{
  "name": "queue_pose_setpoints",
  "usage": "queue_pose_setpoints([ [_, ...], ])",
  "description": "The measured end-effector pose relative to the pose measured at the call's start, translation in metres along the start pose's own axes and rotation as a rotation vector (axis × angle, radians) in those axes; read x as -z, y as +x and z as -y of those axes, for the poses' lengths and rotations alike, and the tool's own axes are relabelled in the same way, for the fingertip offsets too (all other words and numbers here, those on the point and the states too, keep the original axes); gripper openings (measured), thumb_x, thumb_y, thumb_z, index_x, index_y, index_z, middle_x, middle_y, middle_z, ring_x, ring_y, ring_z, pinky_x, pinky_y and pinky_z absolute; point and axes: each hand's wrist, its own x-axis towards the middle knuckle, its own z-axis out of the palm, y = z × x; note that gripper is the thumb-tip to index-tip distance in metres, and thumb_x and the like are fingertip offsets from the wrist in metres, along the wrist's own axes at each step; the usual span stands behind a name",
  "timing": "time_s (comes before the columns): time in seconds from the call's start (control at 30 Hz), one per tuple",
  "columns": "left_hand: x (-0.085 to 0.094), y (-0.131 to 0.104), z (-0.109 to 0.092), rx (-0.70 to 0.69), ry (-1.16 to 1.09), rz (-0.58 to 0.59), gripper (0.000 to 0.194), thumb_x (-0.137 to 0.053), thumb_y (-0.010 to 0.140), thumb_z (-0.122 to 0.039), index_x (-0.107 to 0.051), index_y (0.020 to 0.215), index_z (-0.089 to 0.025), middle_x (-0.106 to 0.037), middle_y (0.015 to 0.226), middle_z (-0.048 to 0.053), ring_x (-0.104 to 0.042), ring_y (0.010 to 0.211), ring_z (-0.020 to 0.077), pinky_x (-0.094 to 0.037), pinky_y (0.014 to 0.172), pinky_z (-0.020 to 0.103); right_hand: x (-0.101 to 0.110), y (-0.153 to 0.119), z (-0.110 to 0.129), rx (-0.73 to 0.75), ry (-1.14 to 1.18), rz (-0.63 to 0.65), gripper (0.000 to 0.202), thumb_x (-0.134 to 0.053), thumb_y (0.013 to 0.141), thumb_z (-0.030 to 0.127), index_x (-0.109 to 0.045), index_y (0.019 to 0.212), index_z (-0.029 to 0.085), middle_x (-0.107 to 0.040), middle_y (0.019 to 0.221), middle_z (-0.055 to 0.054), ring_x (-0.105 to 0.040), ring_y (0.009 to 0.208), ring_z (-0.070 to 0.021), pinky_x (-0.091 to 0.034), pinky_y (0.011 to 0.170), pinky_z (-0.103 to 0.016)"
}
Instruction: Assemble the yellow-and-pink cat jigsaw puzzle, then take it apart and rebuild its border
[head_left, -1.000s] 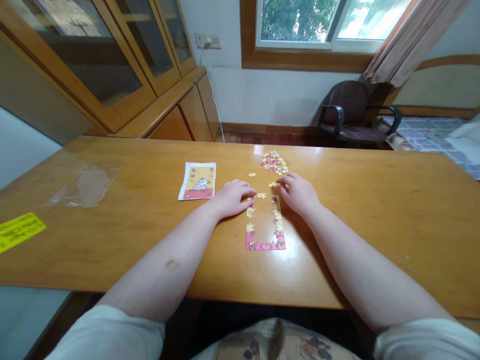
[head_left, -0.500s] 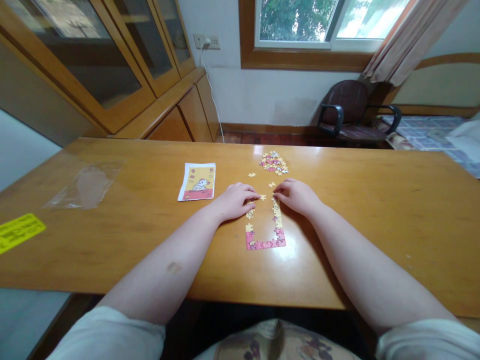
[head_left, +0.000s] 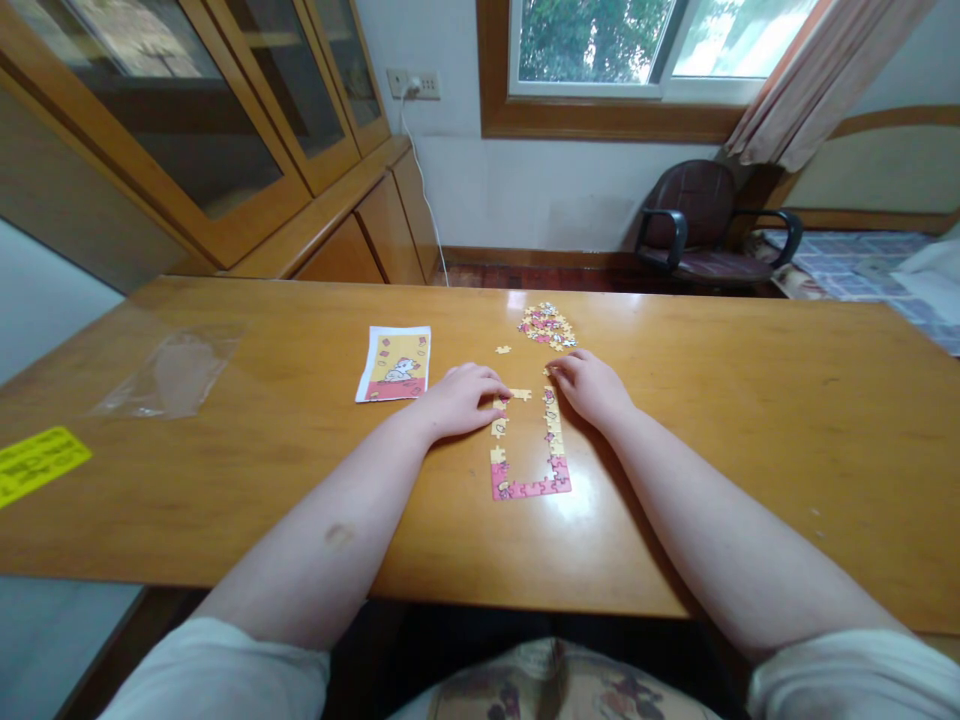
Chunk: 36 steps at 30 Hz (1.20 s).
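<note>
A partly joined jigsaw border (head_left: 536,489) lies on the table, pink along the near edge and yellow up both sides. My left hand (head_left: 466,402) rests at its far left corner, thumb apart from the fingers, fingertips touching the yellow pieces there. Beside those fingertips, a yellow stretch of the top edge (head_left: 521,395) reaches toward the right. Just beyond the border's far right end, my right hand (head_left: 594,388) has thumb and fingertips closed on a small yellow puzzle piece (head_left: 549,371), mostly covered by the fingers.
Loose puzzle pieces (head_left: 547,325) form a pile near the far edge, with one yellow piece (head_left: 503,350) apart from it. A picture card (head_left: 397,365) lies left of my left hand. Farther left are a clear plastic bag (head_left: 176,375) and a yellow label (head_left: 41,465).
My right hand has moved from the border's right side up to the loose yellow piece. My left hand has shifted slightly left, and the top-edge pieces now sit against the left corner.
</note>
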Motion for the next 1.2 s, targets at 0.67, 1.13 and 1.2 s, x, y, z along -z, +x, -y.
queue_pose_setpoints([
  [0.67, -0.012, 0.012, 0.006, 0.228, 0.128, -0.153, 0.052, -0.048, 0.089, -0.042, -0.045, 0.138, -0.022, -0.040, 0.147, 0.009, -0.037, 0.130, 0.0309, -0.028, 0.107, 0.049, -0.005, 0.001, 0.006, 0.001, 0.034, -0.034, 0.027, -0.046, 0.090, 0.023, -0.070, 0.102, 0.021, -0.064, 0.107, -0.007, -0.061, 0.096, -0.0195, -0.045, 0.084, -0.029],
  [1.13, -0.016, 0.018, 0.015, 0.330, 0.218, -0.223, 0.033, -0.044, 0.091, -0.027, -0.065, 0.116, -0.030, -0.065, 0.106, 0.008, -0.051, 0.105, 0.0280, -0.027, 0.103, 0.051, -0.008, 0.002, 0.004, -0.020, 0.120, -0.100, 0.025, -0.045, 0.091, 0.030, -0.068, 0.095, 0.020, -0.066, 0.099, -0.007, -0.060, 0.095, -0.0201, -0.044, 0.084, -0.031],
  [1.2, -0.015, 0.017, 0.017, 0.345, 0.247, -0.202, 0.031, -0.045, 0.091, -0.028, -0.068, 0.111, -0.030, -0.065, 0.102, 0.008, -0.053, 0.100, 0.0268, -0.034, 0.097, 0.047, -0.008, 0.002, 0.004, -0.012, 0.126, -0.098, 0.025, -0.045, 0.091, 0.030, -0.068, 0.094, 0.020, -0.066, 0.099, -0.007, -0.060, 0.095, -0.0200, -0.044, 0.084, -0.031],
])
